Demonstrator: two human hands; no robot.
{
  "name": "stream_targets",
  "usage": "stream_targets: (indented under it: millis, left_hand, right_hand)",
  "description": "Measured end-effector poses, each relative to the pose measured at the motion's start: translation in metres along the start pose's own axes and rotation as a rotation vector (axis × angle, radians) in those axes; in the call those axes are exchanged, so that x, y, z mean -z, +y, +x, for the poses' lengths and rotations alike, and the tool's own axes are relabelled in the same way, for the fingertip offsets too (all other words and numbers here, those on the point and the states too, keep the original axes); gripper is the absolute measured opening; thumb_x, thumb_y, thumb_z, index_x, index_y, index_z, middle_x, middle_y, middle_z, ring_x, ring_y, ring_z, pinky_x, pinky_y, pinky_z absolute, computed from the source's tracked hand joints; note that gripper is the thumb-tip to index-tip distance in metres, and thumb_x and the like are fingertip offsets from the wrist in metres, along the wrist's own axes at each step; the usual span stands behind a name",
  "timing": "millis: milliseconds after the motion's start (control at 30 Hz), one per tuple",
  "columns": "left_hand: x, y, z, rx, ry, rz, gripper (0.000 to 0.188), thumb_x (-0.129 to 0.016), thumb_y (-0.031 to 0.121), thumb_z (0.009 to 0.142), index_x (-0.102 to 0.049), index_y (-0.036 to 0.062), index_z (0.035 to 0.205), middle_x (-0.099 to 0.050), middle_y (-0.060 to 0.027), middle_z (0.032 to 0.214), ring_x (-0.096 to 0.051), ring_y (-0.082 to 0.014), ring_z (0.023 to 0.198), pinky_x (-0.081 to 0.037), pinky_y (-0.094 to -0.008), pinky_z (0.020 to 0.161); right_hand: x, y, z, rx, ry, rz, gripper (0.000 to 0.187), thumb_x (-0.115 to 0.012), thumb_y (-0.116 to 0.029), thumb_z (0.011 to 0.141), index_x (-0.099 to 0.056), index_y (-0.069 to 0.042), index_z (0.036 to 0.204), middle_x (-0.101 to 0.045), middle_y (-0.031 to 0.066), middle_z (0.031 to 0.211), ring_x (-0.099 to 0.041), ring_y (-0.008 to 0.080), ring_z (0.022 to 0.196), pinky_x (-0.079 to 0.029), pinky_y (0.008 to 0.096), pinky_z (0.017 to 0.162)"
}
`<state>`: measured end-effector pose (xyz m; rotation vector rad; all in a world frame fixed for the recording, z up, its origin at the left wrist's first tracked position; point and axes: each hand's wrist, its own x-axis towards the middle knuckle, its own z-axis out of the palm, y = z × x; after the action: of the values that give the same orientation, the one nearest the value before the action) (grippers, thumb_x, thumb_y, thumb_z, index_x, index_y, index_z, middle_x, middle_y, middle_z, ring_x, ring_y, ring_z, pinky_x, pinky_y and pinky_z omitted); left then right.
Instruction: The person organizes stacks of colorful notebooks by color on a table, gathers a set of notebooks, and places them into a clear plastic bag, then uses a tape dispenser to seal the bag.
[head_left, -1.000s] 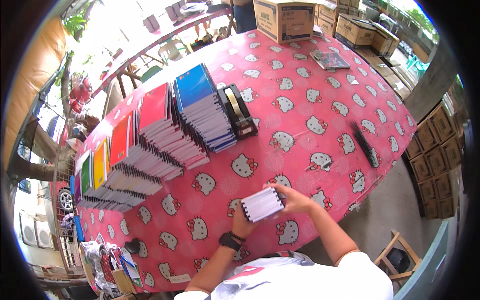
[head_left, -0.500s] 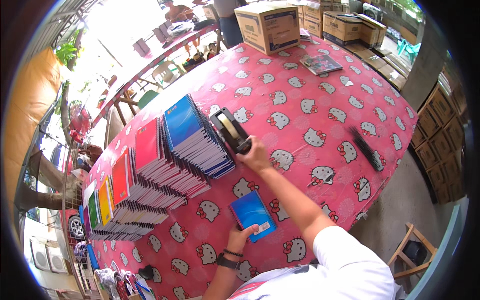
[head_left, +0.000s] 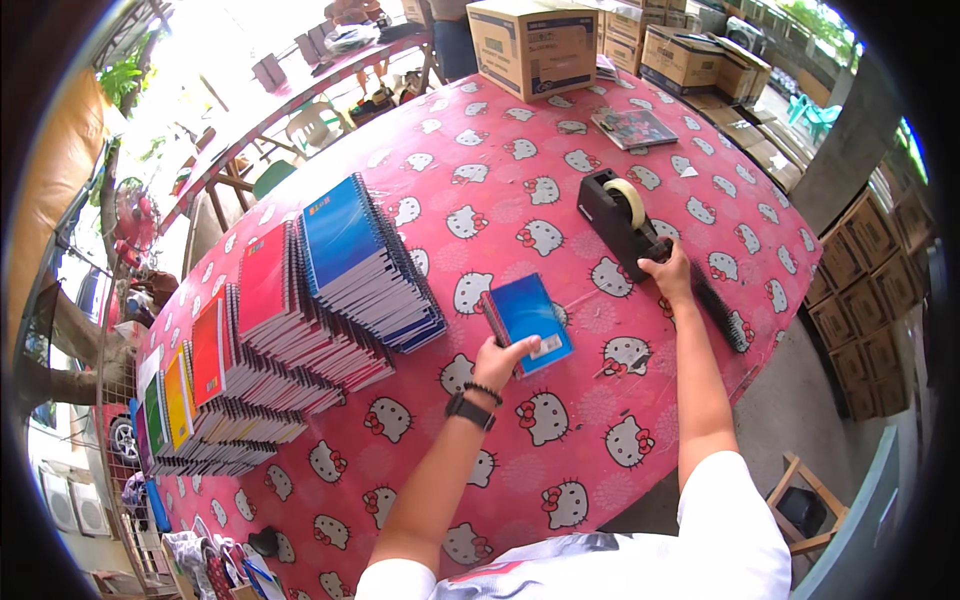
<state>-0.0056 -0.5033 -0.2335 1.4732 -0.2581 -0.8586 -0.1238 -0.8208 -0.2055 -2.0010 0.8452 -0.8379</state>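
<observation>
My left hand (head_left: 507, 362) grips a small blue spiral notebook (head_left: 525, 310) by its near edge, thumb on top beside a white label. The cover faces up, with the coil along its left side. My right hand (head_left: 672, 272) is closed on the near end of a black tape dispenser (head_left: 610, 215), which carries a roll of clear tape (head_left: 627, 203). A long black bristly strip (head_left: 722, 310) lies just right of that hand. Left of my hands are stacked spiral notebooks: blue (head_left: 345, 235), pink (head_left: 265, 280), red (head_left: 210, 350), yellow (head_left: 180, 395) and green (head_left: 155, 410).
A pink patterned cloth (head_left: 420, 500) covers the table. At its far edge sits a cardboard box (head_left: 535, 50), with a flat printed booklet (head_left: 635, 128) nearby. More cartons (head_left: 865, 300) are piled at the right. A wooden stool (head_left: 808, 505) stands at lower right.
My right hand has shifted the tape dispenser from beside the blue stack over to the right. My left hand has moved the blue notebook farther away from me and slightly right.
</observation>
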Motion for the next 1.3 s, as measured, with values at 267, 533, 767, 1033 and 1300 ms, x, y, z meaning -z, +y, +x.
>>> stream_targets:
  millis: [267,533,767,1033,1300]
  left_hand:
    - [-0.036,0.010,0.060,0.014,0.056,0.153,0.055,-0.076,0.048,0.060,-0.066,-0.0026,0.080,-0.065,-0.0089,0.073,-0.061,-0.0155,0.065,-0.048,-0.0289,0.060]
    - [-0.111,0.017,0.094,0.154,0.112,0.292,0.057,-0.074,0.055,0.058,-0.065,0.0010,0.074,-0.058,-0.0041,0.060,-0.051,-0.0124,0.049,-0.038,-0.0259,0.044]
    - [-0.146,0.035,0.127,0.219,0.166,0.286,0.080,-0.077,0.056,0.051,-0.062,-0.0103,0.092,-0.064,-0.0156,0.089,-0.063,-0.0226,0.081,-0.049,-0.0333,0.070]
    - [-0.139,0.057,0.097,-0.058,0.139,0.841,0.105,-0.042,0.079,0.068,-0.041,-0.0113,0.121,-0.056,-0.0270,0.107,-0.052,-0.0376,0.106,-0.041,-0.0397,0.090]
    - [-0.155,0.013,0.132,0.083,0.031,0.320,0.105,-0.034,0.073,0.078,-0.001,-0.0082,0.137,-0.026,-0.0291,0.137,-0.027,-0.0361,0.129,-0.025,-0.0347,0.104]
  right_hand:
    - [-0.034,-0.057,-0.063,0.124,-0.174,0.201,0.049,-0.062,-0.021,0.078,-0.047,-0.001,0.119,-0.048,0.0180,0.120,-0.046,0.0273,0.110,-0.036,0.0365,0.094]
    - [-0.048,-0.020,-0.099,-0.005,0.314,0.194,0.031,-0.057,-0.013,0.081,-0.054,0.000,0.109,-0.056,0.0112,0.103,-0.055,0.0218,0.095,-0.045,0.0314,0.082]
    - [-0.046,-0.006,-0.132,-0.115,0.235,0.237,0.029,-0.053,0.003,0.072,-0.056,-0.001,0.101,-0.056,0.0111,0.098,-0.056,0.0206,0.089,-0.046,0.0298,0.077]
    - [-0.037,0.004,-0.128,-0.112,0.352,0.244,0.030,-0.052,0.002,0.071,-0.055,-0.001,0.100,-0.055,0.0099,0.098,-0.055,0.0191,0.085,-0.046,0.0292,0.075]
    - [-0.046,-0.002,-0.132,-0.085,0.280,0.163,0.031,-0.053,0.001,0.073,-0.054,0.000,0.105,-0.057,0.0111,0.100,-0.057,0.0190,0.088,-0.046,0.0296,0.079]
